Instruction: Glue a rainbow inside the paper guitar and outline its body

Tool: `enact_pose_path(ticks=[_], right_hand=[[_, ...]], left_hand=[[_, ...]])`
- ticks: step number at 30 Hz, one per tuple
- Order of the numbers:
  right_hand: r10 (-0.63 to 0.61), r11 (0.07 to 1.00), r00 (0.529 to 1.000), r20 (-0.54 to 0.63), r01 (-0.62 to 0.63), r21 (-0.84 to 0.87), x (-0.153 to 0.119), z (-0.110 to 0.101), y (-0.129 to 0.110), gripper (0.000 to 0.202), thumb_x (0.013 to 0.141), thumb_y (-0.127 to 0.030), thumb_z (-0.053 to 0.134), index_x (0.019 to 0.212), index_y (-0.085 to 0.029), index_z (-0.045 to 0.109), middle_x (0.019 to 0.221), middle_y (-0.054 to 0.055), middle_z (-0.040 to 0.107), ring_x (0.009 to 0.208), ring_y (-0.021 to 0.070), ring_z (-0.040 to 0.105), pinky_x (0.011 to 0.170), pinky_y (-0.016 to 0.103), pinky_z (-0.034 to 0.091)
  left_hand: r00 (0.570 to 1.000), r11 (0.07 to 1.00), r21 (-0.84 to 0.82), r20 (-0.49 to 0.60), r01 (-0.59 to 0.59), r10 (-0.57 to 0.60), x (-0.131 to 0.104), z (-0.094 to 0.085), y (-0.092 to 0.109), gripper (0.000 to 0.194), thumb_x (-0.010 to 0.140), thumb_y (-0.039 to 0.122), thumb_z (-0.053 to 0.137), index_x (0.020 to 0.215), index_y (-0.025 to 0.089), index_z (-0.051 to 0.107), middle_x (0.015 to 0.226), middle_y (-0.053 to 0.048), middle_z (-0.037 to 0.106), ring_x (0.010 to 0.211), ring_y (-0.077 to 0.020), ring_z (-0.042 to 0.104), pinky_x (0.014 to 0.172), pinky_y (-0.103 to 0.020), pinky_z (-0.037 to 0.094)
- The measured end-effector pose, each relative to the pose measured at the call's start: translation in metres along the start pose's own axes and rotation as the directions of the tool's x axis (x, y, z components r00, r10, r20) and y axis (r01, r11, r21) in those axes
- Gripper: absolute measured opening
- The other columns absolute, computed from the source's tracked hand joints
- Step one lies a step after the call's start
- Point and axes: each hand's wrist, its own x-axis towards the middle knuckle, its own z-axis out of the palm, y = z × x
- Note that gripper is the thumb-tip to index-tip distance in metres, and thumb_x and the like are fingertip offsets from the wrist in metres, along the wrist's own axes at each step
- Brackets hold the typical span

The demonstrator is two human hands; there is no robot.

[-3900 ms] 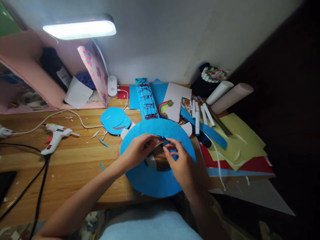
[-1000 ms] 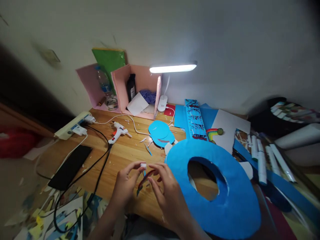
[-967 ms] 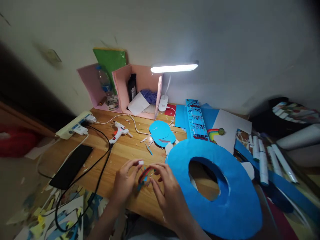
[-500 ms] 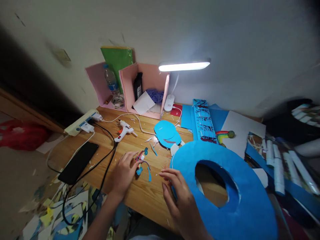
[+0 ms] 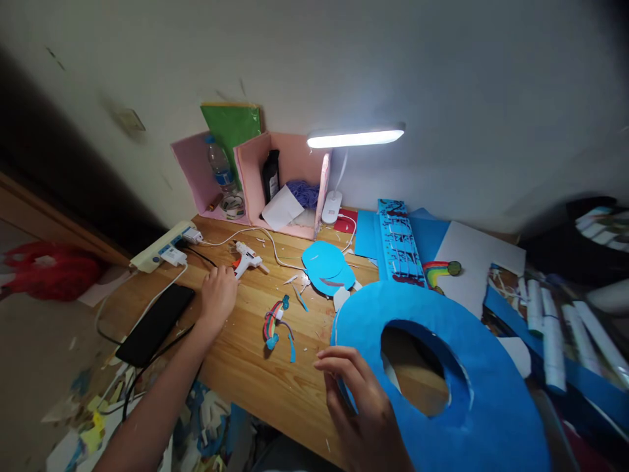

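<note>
My left hand (image 5: 219, 295) has its fingers curled together at the handle end of a white hot glue gun (image 5: 249, 259), which lies on the desk; its fingertips are partly hidden. A small paper rainbow with blue clouds (image 5: 272, 324) rests on the wood between my hands. My right hand (image 5: 361, 393) is loosely bent, fingers apart from the thumb and nothing visible in it. It is beside the left edge of a large blue ring-shaped board (image 5: 496, 400) with an oval opening.
Left are a black phone (image 5: 156, 326) and a power strip (image 5: 164, 248) with cables. Blue paper rounds (image 5: 324, 267), pink dividers (image 5: 282, 147), a lit lamp (image 5: 356, 138) and a patterned blue strip (image 5: 400, 242) stand behind. White rolls (image 5: 553, 341) lie right; scraps (image 5: 206, 419) cover the floor.
My left hand has left the paper rainbow and moved left and away from me to the glue gun's handle. My right hand has stayed nearly in place beside the blue ring.
</note>
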Motion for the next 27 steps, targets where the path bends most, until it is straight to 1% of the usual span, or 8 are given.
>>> enact_pose_path(ticks=[4,7,11,14,18,21,23,27], right_hand=[[0.009,0.999,1.000,0.028,-0.010,0.050,0.001,-0.001,-0.002,0.022,0.086,-0.009,0.043,0.097,-0.024,0.055,0.093,0.005,0.061,0.087,0.0176,0.062,0.075,0.029,0.053],[0.116,0.976,0.981,0.156,-0.142,0.163,0.000,0.001,-0.003,0.017,0.088,-0.015,0.043,0.096,-0.024,0.056,0.089,0.004,0.063,0.082,0.0165,0.063,0.072,0.028,0.053],[0.314,0.794,0.881,0.354,-0.448,0.410,0.003,0.010,-0.005,0.027,0.090,-0.036,0.047,0.114,-0.025,0.055,0.105,0.006,0.065,0.093,0.0182,0.063,0.078,0.029,0.054],[0.418,0.629,0.851,0.319,-0.524,0.574,0.009,0.017,-0.009,0.044,0.086,-0.048,0.052,0.124,-0.025,0.052,0.119,0.006,0.062,0.107,0.0208,0.060,0.090,0.032,0.050],[0.629,0.523,0.750,0.204,-0.603,0.603,0.012,0.018,-0.007,0.041,0.080,-0.051,0.059,0.107,-0.021,0.062,0.107,0.005,0.068,0.107,0.0239,0.060,0.095,0.033,0.046],[0.689,0.590,0.722,0.053,-0.602,0.539,0.008,0.010,0.001,0.037,0.077,-0.051,0.061,0.097,-0.021,0.065,0.099,0.004,0.069,0.100,0.0247,0.062,0.093,0.034,0.046],[0.678,0.664,0.734,-0.034,-0.592,0.457,0.005,0.002,0.005,0.033,0.076,-0.052,0.060,0.086,-0.021,0.066,0.092,0.004,0.069,0.094,0.0250,0.062,0.089,0.034,0.046],[0.634,0.756,0.766,-0.103,-0.588,0.288,0.003,-0.012,0.006,0.035,0.075,-0.053,0.057,0.067,-0.021,0.065,0.076,0.004,0.065,0.078,0.0226,0.059,0.076,0.032,0.047]], left_hand=[[1.000,0.997,-0.072,0.018,0.003,-0.002,0.009,-0.004,0.000,0.012,0.083,0.025,0.059,0.085,0.013,0.058,0.090,-0.005,0.060,0.090,-0.0194,0.057,0.083,-0.038,0.045],[1.000,0.981,-0.194,-0.003,-0.005,0.004,-0.005,-0.025,0.014,0.012,0.081,0.028,0.058,0.082,0.015,0.059,0.085,-0.007,0.060,0.083,-0.0211,0.058,0.077,-0.034,0.046],[0.999,0.931,-0.363,-0.045,-0.043,0.028,-0.060,-0.060,0.057,0.017,0.080,0.038,0.059,0.081,0.021,0.057,0.078,0.000,0.059,0.069,-0.0155,0.056,0.062,-0.027,0.046],[0.982,0.805,-0.563,-0.114,-0.188,0.150,-0.109,-0.070,0.099,0.012,0.073,0.027,0.066,0.076,0.023,0.055,0.068,0.002,0.055,0.063,-0.0149,0.053,0.056,-0.025,0.044],[0.961,0.623,-0.735,-0.154,-0.266,0.228,-0.145,-0.061,0.131,0.017,0.082,0.021,0.061,0.098,0.021,0.057,0.086,-0.003,0.060,0.079,-0.0150,0.059,0.067,-0.024,0.049],[0.937,0.576,-0.770,-0.076,-0.273,0.342,-0.142,-0.048,0.117,0.018,0.087,0.020,0.054,0.104,0.023,0.059,0.095,-0.004,0.062,0.094,-0.0148,0.060,0.081,-0.024,0.049],[0.965,0.667,-0.713,-0.050,-0.214,0.256,-0.128,-0.037,0.095,0.016,0.091,0.021,0.048,0.097,0.024,0.062,0.087,-0.001,0.062,0.084,-0.0125,0.060,0.076,-0.023,0.048],[0.987,0.758,-0.642,0.007,-0.120,0.162,-0.093,-0.015,0.055,0.018,0.089,0.020,0.051,0.102,0.022,0.064,0.094,-0.004,0.061,0.091,-0.0189,0.056,0.083,-0.033,0.045]])
